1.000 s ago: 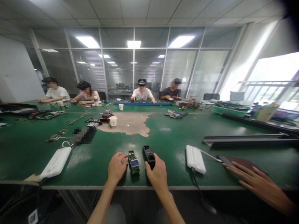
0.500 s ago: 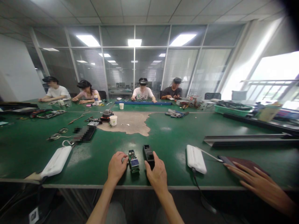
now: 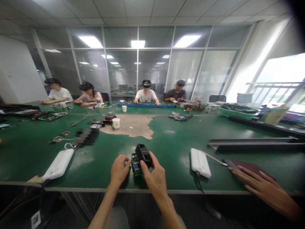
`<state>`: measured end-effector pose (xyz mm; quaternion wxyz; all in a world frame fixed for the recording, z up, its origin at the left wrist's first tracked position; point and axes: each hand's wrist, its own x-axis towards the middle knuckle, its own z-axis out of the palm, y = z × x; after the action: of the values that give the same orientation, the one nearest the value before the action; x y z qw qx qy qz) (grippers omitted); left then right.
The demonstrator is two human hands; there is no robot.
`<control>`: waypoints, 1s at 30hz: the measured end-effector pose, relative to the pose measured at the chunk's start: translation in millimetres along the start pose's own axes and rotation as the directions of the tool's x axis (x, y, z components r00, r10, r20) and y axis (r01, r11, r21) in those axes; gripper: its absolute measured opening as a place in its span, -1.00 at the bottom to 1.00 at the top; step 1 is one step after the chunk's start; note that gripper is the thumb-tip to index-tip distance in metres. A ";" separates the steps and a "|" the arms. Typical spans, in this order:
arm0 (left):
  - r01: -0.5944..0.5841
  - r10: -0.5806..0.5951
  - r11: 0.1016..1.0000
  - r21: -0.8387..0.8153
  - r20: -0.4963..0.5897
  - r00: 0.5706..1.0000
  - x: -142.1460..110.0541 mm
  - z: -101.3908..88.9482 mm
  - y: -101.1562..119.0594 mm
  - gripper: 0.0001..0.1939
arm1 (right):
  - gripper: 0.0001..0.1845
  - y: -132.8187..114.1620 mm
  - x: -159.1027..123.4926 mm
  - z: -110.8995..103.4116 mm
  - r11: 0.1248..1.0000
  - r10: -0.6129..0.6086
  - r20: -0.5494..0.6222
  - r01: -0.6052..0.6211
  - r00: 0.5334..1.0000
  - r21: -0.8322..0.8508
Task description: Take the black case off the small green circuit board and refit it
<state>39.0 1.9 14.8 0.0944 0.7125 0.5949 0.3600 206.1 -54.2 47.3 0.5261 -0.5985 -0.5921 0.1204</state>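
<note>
My right hand (image 3: 156, 175) is closed on a black plastic housing (image 3: 143, 152), thumb on its near left side and fingers along the right. The housing is tilted over the right part of a green circuit board (image 3: 136, 168), hiding some of it; whether the two touch I cannot tell. The board lies on the table and carries a small bluish screen. Just left of it, my left hand (image 3: 120, 170) rests with curled fingers, thumb and forefinger close together. What those fingers hold, if anything, is hidden.
White power banks (image 3: 59, 163) (image 3: 200, 162) with cables lie to either side. Another person's hand (image 3: 262, 187) rests on a dark flat object at right. Ahead stand a paper cup (image 3: 116, 123) and pliers-like tools (image 3: 179, 116). Black metal rails (image 3: 257, 143) lie at right; several people sit opposite.
My right hand has lifted the black housing and brought it left, from beside the circuit board to above its right part, tilting it. My left hand has barely moved.
</note>
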 end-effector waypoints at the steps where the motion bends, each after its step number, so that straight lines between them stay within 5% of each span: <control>1: 0.000 0.000 1.000 0.000 0.001 1.000 0.0 0.3 -0.3 -0.82 | -0.37 -3.7 -1.0 3.3 1.000 -0.020 0.020 0.020 1.000 -0.015; 12: 0.005 -0.005 1.000 -0.019 0.020 1.000 0.4 -0.6 -0.4 -0.81 | -0.38 -11.5 -8.4 25.9 0.962 -0.114 0.076 0.129 0.991 -0.240; 30: 0.005 -0.005 1.000 -0.024 0.035 0.999 2.5 0.4 -2.7 -0.81 | -0.31 -1.2 -17.5 24.9 0.949 -0.170 0.076 0.184 0.982 -0.256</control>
<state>37.2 5.0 14.0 0.1143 0.7160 0.5906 0.3543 181.5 -57.0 29.4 0.4354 -0.6036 -0.6678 0.0092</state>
